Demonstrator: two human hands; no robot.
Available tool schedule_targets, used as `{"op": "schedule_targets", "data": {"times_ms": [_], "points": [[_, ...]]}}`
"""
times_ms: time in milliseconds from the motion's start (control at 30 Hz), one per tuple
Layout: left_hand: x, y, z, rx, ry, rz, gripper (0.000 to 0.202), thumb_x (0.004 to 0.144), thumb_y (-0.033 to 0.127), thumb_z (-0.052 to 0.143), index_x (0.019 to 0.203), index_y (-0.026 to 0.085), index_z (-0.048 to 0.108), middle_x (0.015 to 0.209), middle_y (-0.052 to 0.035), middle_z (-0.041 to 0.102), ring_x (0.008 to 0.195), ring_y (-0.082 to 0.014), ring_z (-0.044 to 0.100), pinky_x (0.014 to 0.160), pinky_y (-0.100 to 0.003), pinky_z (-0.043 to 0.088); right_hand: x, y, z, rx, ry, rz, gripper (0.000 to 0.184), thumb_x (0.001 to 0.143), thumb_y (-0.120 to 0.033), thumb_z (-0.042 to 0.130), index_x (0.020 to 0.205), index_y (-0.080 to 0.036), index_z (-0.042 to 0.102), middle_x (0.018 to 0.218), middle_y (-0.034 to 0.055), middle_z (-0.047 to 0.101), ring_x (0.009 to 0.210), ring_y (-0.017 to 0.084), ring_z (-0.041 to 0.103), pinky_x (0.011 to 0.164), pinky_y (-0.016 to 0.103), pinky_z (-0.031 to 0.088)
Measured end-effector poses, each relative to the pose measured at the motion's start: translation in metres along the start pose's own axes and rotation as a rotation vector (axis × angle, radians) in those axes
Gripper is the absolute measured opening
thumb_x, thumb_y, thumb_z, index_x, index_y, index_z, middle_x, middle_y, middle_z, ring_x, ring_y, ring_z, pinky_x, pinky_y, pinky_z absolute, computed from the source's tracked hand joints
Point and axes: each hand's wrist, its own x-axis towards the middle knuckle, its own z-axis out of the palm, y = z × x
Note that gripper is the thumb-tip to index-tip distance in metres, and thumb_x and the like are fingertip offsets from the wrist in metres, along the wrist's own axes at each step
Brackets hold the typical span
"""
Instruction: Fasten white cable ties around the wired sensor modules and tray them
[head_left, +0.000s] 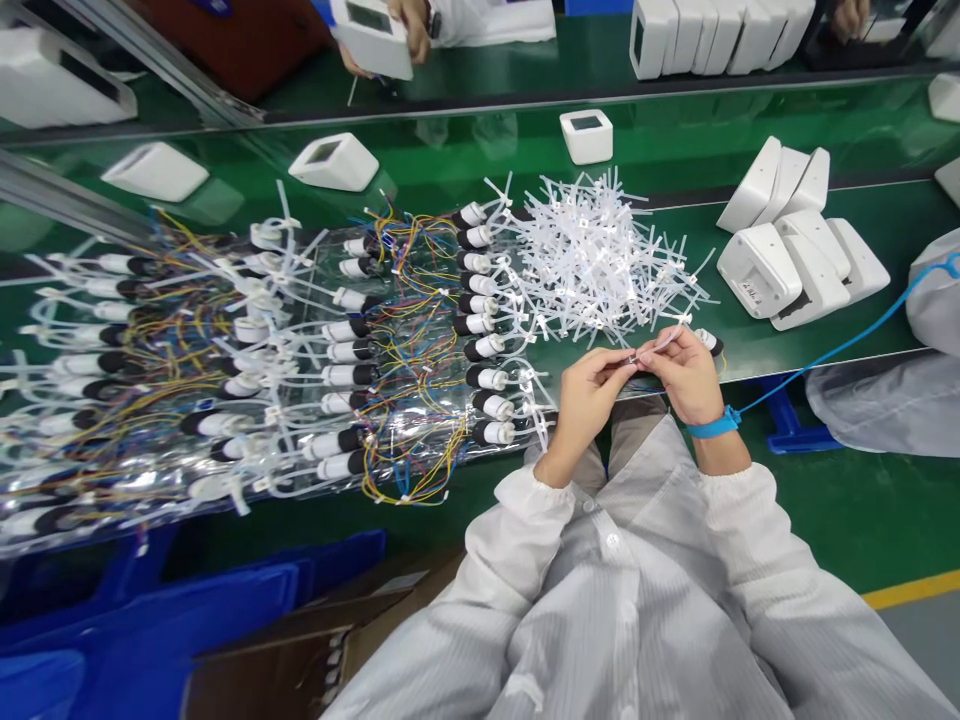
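Observation:
My left hand (595,395) and my right hand (684,372) meet at the table's front edge, fingertips pinched close together. Between them is a thin translucent tube (664,338), with a small white fitting near my right fingers; its other end is mostly hidden by the fingertips. Just beyond the hands lies a heap of similar tubes (600,255) with white fittings. A small white-and-black motor pump (709,343) rests beside my right hand. Left of the heap, rows of such pumps (491,378) with tubes and coloured wires lie on clear plastic. A blue wrist strap (715,424) circles my right wrist.
White device housings (761,268) stand at the right on the green table. More white devices (587,136) sit on the strip behind. Across it, a co-worker's hand (412,25) holds another device. A blue cord (847,340) runs right from my wrist strap.

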Motion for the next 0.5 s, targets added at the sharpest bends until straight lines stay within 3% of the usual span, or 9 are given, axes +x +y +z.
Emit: {"op": "schedule_targets", "data": {"times_ms": [167, 500], "points": [[-0.0012, 0.0008, 0.0005, 0.057, 0.015, 0.028, 0.017, 0.103, 0.036, 0.082, 0.113, 0.025, 0.090, 0.109, -0.0082, 0.087, 0.101, -0.0232, 0.082, 0.092, -0.037, 0.067, 0.0000, 0.0025, -0.0002, -0.063, 0.028, 0.001, 0.049, 0.073, -0.041, 0.102, 0.099, -0.029, 0.063, 0.088, -0.0028, 0.078, 0.087, 0.019, 0.077, 0.090, 0.035, 0.066], [-0.0021, -0.0027, 0.0017, 0.131, 0.025, 0.089, 0.015, 0.104, 0.022, 0.080, 0.116, 0.023, 0.089, 0.108, -0.0072, 0.086, 0.099, -0.0214, 0.080, 0.090, -0.034, 0.063, -0.0024, 0.0010, -0.0015, -0.171, 0.026, -0.022, 0.047, 0.079, -0.037, 0.097, 0.119, -0.029, 0.074, 0.094, -0.0012, 0.083, 0.093, 0.022, 0.080, 0.097, 0.040, 0.067]]}}
